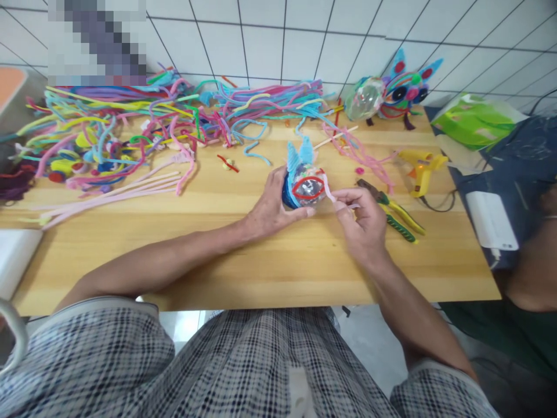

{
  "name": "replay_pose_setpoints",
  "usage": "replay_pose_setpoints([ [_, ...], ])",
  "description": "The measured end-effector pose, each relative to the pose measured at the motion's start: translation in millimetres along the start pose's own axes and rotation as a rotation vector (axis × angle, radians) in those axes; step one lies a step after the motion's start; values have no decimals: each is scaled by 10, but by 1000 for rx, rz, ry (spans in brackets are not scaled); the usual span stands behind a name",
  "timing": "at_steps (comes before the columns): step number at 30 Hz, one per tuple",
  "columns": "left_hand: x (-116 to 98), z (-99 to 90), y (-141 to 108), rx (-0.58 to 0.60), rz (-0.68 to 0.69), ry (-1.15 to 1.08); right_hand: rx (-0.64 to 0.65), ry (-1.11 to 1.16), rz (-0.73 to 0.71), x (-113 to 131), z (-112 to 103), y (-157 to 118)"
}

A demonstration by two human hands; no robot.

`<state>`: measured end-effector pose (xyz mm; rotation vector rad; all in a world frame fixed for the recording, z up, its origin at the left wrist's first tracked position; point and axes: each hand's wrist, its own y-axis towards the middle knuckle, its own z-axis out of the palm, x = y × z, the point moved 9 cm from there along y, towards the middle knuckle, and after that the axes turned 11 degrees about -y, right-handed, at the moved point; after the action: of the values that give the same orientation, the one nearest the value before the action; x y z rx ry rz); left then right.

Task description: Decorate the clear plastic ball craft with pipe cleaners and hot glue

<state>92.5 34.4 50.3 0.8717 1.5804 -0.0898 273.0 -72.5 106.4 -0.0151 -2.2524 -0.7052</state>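
Hands: 2, left hand (275, 204) and right hand (364, 223). Eared figures: 2, one held figure (310, 188) and one wall-side figure (405, 96). Ears (307, 152): 4, two per figure. Glue gun (420, 168): 1. Pliers (402, 216): 1 pair. Green bag (481, 122): 1. White power bank (491, 220): 1. Pipe cleaners (272, 97): many, too tangled to count.

Craft workspace: wooden workbench (261, 273) against tiled wall (261, 40); pipe-cleaner bundles (272, 98), yellow glue gun (418, 166), pliers (400, 228) on top.

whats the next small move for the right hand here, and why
Perhaps bend the pale pink pipe cleaner along the clear ball: the right hand pinches it, its upper end appears to meet the ball, and the left hand holds the ball.
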Motion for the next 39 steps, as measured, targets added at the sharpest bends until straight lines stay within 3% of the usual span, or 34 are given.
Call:
replay_pose_setpoints([
  [6, 22, -172, -196, -50, -153, -193, 16, 29, 4, -2, 74, -38],
  [9, 72, -407, -274, -232, -183, -193, 17, 25, -21, 67, 78, -58],
  [12, -35, -588, -333, -375, -168, -232, 37, -4, -61, 203, 73, -77],
  [15, -244, -501, -333, -291, -197, -385, 78, -31, -116, 379, 94, -101],
  [18, -378, -291, -355, -141, -328, -521, 113, -39, -176, 539, 138, -128],
  [23, -377, -55, -396, -2, -479, -722, 159, -67, -228, 646, 231, -166],
  [35, -286, -30, -384, 63, -551, -829, 243, -105, -298, 700, 408, -133],
  [39, -288, 1, -415, 179, -545, -850, 261, -146, -386, 744, 435, -96],
])
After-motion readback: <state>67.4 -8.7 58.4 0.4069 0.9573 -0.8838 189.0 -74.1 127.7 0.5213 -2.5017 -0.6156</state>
